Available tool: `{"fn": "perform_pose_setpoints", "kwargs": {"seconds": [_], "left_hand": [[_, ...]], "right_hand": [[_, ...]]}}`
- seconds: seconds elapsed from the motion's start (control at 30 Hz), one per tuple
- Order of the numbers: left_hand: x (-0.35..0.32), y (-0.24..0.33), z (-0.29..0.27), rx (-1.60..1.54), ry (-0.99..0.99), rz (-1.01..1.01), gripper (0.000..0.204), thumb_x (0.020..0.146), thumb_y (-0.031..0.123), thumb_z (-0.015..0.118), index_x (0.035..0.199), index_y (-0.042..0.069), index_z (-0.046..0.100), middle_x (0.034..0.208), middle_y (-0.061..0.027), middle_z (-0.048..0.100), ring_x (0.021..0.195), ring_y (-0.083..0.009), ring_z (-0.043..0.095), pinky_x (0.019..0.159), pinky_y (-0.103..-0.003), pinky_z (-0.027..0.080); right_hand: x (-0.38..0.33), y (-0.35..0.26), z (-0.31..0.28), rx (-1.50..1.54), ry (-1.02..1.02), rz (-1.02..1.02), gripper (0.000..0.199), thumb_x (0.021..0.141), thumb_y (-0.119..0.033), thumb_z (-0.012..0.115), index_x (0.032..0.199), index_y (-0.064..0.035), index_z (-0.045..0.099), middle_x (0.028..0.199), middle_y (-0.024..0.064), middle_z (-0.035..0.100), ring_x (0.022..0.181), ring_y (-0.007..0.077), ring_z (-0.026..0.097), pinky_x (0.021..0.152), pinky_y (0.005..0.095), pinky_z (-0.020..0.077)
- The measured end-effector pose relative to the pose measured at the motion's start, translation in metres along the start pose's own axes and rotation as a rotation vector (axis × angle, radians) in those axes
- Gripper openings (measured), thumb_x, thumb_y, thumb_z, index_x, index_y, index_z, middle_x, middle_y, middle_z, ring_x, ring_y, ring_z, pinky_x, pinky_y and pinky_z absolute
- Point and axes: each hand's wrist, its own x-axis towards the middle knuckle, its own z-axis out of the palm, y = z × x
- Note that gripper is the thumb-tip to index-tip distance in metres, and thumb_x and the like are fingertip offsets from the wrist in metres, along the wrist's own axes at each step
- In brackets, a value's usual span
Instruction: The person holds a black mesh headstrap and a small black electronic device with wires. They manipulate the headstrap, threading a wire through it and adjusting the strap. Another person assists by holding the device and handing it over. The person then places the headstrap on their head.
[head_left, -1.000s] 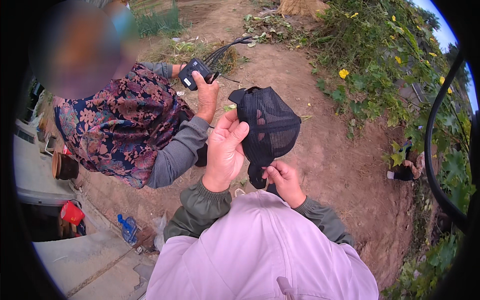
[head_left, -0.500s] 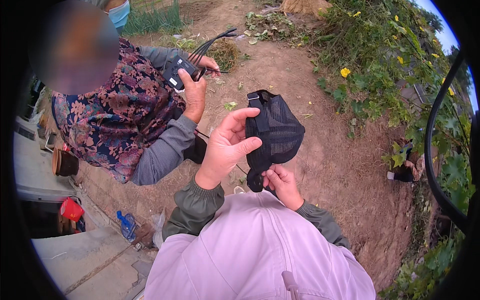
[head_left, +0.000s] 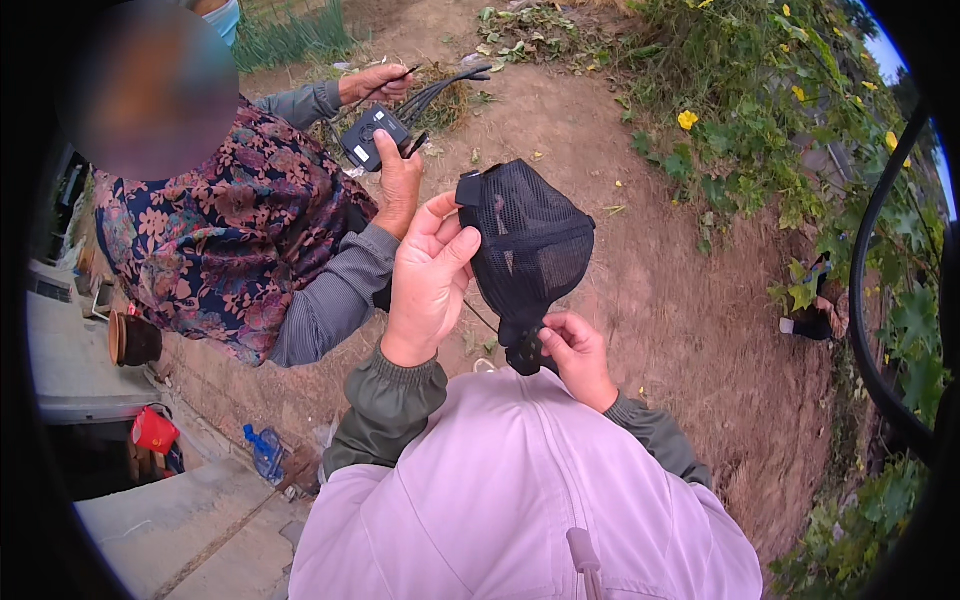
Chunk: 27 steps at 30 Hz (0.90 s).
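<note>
A black mesh cap point(head_left: 535, 235) hangs in front of my chest, held up between both hands. My left hand point(head_left: 428, 285) has its thumb and fingers closed on the cap's left edge, by a dark strap point(head_left: 468, 190). At the narrow lower end, my right hand point(head_left: 580, 358) pinches the cap near a small black perforated piece point(head_left: 525, 352). The cap's inside and my right fingertips are partly hidden. On the left stands another person, whose hand point(head_left: 398, 185) holds a black box point(head_left: 375, 137) with several black cables point(head_left: 440, 90); their other hand point(head_left: 378, 84) grips one cable.
Bare soil point(head_left: 690, 390) spreads around us. Leafy vines point(head_left: 740, 130) with yellow flowers grow at right, beside a black curved bar point(head_left: 868, 280). A red bucket point(head_left: 155, 430), a blue plastic bottle point(head_left: 266, 453) and a brown pot point(head_left: 135, 339) are at lower left.
My left hand and the cap have shifted left, and the cap has turned so more mesh shows. The other person's far hand has risen and drawn a cable away from the box.
</note>
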Motion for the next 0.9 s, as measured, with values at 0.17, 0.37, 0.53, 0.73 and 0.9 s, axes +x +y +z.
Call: {"fn": "perform_pose_setpoints", "kwargs": {"seconds": [0.17, 0.37, 0.53, 0.73, 0.9], "left_hand": [[-0.009, 0.004, 0.001, 0.112, -0.029, 0.002, 0.052, 0.084, -0.009, 0.056, 0.131, 0.001, 0.036, 0.122, -0.0138, 0.054, 0.109, -0.0179, 0.057, 0.088, -0.030, 0.051], [-0.020, 0.004, 0.006, 0.222, -0.007, -0.057, 0.053, 0.078, -0.009, 0.065, 0.122, 0.001, 0.036, 0.111, -0.0151, 0.061, 0.099, -0.0191, 0.062, 0.086, -0.031, 0.052], [-0.031, -0.013, 0.017, 0.240, 0.004, -0.051, 0.050, 0.079, -0.010, 0.064, 0.119, 0.003, 0.035, 0.112, -0.0159, 0.060, 0.101, -0.0180, 0.061, 0.087, -0.029, 0.051], [-0.041, -0.032, 0.028, 0.125, -0.086, 0.074, 0.030, 0.093, 0.000, 0.050, 0.121, 0.001, 0.040, 0.115, -0.0103, 0.056, 0.106, -0.0117, 0.054, 0.091, -0.024, 0.044], [-0.037, -0.014, 0.024, 0.705, -0.022, 0.253, 0.035, 0.084, -0.005, 0.055, 0.118, 0.002, 0.051, 0.111, -0.0086, 0.056, 0.102, -0.0165, 0.055, 0.088, -0.028, 0.044]], "right_hand": [[-0.006, -0.006, 0.008, 0.049, 0.049, 0.018, 0.010, 0.088, 0.000, 0.059, 0.097, -0.0003, 0.056, 0.082, -0.0003, 0.059, 0.066, 0.0045, 0.055, 0.059, 0.0199, 0.0472], [-0.010, -0.001, 0.009, -0.051, 0.093, -0.108, 0.021, 0.082, -0.003, 0.065, 0.100, -0.0003, 0.054, 0.091, 0.0056, 0.059, 0.078, 0.0130, 0.058, 0.070, 0.0261, 0.0487], [0.000, -0.070, 0.025, -0.440, 0.183, -0.647, 0.039, 0.073, -0.008, 0.073, 0.105, 0.0008, 0.053, 0.102, 0.0135, 0.055, 0.096, 0.0266, 0.057, 0.082, 0.0344, 0.0466], [0.007, -0.081, 0.036, -0.429, 0.133, -0.604, 0.030, 0.074, -0.003, 0.071, 0.100, 0.0023, 0.056, 0.092, 0.0126, 0.056, 0.081, 0.0234, 0.058, 0.071, 0.0299, 0.0473], [0.008, -0.080, 0.015, -0.118, -0.117, -0.465, 0.015, 0.083, -0.005, 0.065, 0.094, 0.0033, 0.061, 0.086, 0.0063, 0.054, 0.079, 0.0143, 0.053, 0.069, 0.0254, 0.0443]]}}
